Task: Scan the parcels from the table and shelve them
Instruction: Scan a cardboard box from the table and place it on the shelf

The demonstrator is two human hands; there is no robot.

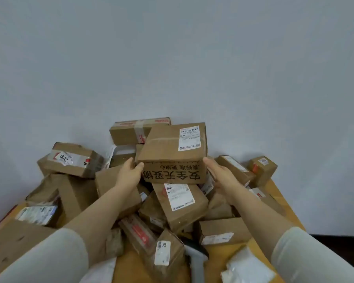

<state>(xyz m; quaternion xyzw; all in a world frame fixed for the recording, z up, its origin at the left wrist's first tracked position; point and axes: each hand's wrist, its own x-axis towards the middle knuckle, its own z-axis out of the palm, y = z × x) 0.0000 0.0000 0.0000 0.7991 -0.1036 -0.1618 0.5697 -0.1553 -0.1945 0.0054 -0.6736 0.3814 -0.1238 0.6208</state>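
Head view. A brown cardboard box (172, 152) is held up over the parcel pile, tilted slightly, close to the grey wall (172, 58).

- Left hand (131, 172): clamped on the box's lower left corner, with the thumb laid on the front face and the fingers wrapped round the side.
- Right hand (219, 174): clasped on the lower right corner, with the thumb at the side edge. The fingers are largely hidden beneath the box.
- A white shipping label (189, 139) is seen on the box's top face, at its far right. Large black printed characters are seen upside down on the front face.
- Pile: many cardboard parcels are heaped on a wooden table (219, 256), overlapping and leaning on one another.
  - A box marked "2010" (70, 160) is noted at far left.
  - A taped box (139, 129) lies just behind the held one.
  - A parcel stickered "B2" (166, 254) lies at the near edge.
  - A white poly mailer (247, 266) lies at near right.
- Pale sleeves (55, 258) are pushed up both forearms.
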